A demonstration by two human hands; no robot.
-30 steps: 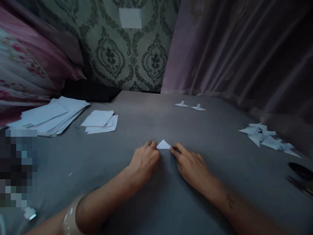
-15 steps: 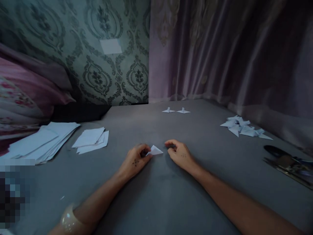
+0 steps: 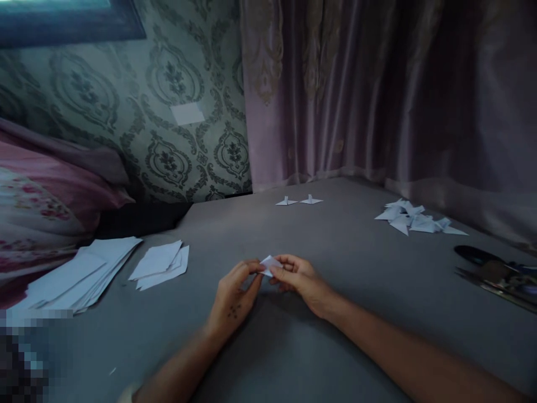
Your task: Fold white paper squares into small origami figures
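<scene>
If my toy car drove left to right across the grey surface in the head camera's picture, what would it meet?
Large stack of white rectangular paper sheets, smaller stack of white paper pieces, bare left hand, small folded white paper piece, bare right hand, pile of pointed, folded white paper shapes.

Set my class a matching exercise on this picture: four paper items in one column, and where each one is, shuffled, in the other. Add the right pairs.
Items
1. Large sheets
2. Small sheets
3. Small folded piece
4. Pile of folded shapes

Places
A. On the right side of the grey surface, near the curtain
B. In the fingers of the left hand and right hand
C. Stacked at the far left
D. Stacked just right of the far-left stack

Pairs
1-C, 2-D, 3-B, 4-A
</scene>
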